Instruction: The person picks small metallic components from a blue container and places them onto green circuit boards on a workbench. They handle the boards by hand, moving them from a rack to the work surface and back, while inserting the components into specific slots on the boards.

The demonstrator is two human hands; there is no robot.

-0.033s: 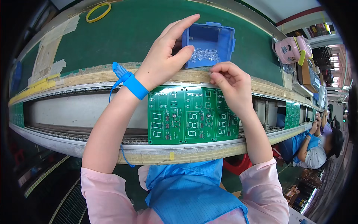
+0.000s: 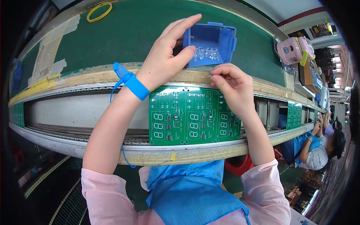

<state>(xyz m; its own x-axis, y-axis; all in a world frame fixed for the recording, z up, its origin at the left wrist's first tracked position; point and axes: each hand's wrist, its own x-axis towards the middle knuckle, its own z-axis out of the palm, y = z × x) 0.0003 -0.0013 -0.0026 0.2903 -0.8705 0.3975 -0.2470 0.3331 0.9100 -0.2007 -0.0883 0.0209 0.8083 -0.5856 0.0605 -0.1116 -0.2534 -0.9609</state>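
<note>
The left hand (image 2: 160, 60) is spread at the left wall of a blue bin (image 2: 227, 42), its thumb lapping over the rim; I cannot tell whether it grips the bin. The bin stands close to the near edge of the green-topped bench (image 2: 123, 43), with small clear parts (image 2: 207, 54) loose inside it.

The right hand (image 2: 237, 89) is above the bench's near edge, fingers curled and thumb close to forefinger; whether they pinch anything is too small to tell. Below it, a green circuit board (image 2: 178, 125) with 3 columns of white digit outlines lies across 2 rails (image 2: 187, 147) running along that edge.

A yellow tape roll (image 2: 93, 20) lies toward the bench's far left corner, and a pink box (image 2: 288, 51) sits at its right end.
</note>
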